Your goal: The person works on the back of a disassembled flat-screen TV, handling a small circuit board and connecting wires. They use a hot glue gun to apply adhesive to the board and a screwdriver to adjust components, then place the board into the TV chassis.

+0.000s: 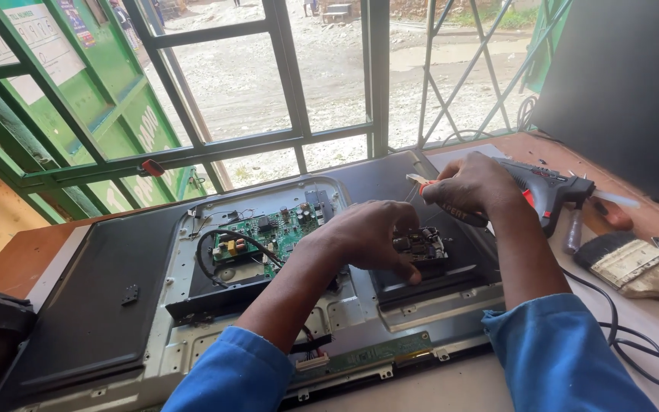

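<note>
Seen from above: an opened flat television (116, 305) lying face down across the tabletop (9, 263), back cover off, metal chassis bared. Left hand (371, 233) curled over a small dark circuit board (421, 246) near the middle of the chassis, fingertips pinching its near edge, grip closed on the board. Right hand (470, 185) just beyond and to the right, grip closed around a thin tool with an orange handle (421, 183), tip pointed left and down toward the same small board; tip itself too small to make out. Both forearms in blue sleeves (558, 358), entering from the near edge.

Left of the hands, a green circuit board (268, 233) fixed to the chassis, with a black cable (211, 248) looping along its left side. Right of the right hand, a black glue gun (551, 191) resting on the tabletop, nozzle to the right. Nearer and further right, a worn paintbrush (634, 267) with pale bristles, and a black cord (627, 336) trailing toward the near right corner. Beyond the tabletop, a green window frame (192, 152) and pale ground outside.
</note>
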